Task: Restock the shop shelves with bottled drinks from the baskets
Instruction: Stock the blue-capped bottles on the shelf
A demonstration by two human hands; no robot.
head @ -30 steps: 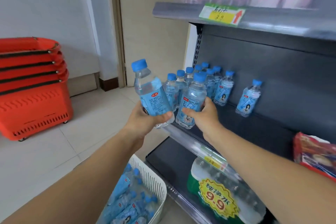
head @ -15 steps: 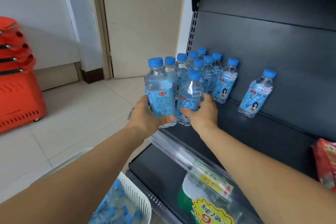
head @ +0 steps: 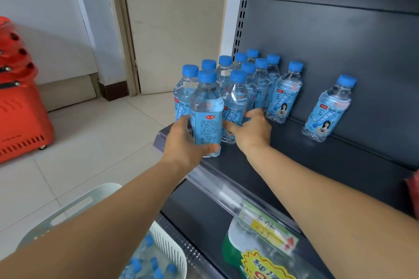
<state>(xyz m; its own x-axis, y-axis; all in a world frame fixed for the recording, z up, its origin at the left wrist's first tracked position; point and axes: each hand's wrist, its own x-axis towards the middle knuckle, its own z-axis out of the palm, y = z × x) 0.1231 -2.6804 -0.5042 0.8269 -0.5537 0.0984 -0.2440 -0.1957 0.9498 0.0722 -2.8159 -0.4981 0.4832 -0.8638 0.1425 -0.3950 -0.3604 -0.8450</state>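
Observation:
Several clear soda-water bottles with blue caps (head: 260, 79) stand bunched at the left end of the dark grey shelf (head: 317, 165). My left hand (head: 186, 142) grips one more bottle (head: 206, 115) upright at the shelf's front left corner, its base at the shelf edge. My right hand (head: 251, 131) curls round the lower part of the neighbouring bottle (head: 235, 102), which stands on the shelf against the bunch. Two bottles (head: 284, 95) (head: 326, 111) stand apart to the right, by the back panel.
A white plastic basket (head: 167, 253) holding more bottles (head: 145, 265) sits on the floor below my left arm. Stacked red baskets (head: 20, 108) stand at the left. A wrapped water pack (head: 260, 256) fills the lower shelf. A red packet (head: 413, 188) lies at the shelf's right edge.
My left hand brought its bottle down from mid-air to the shelf's front corner beside the bunch. My right hand slid its bottle further in. The view moved closer to the shelf.

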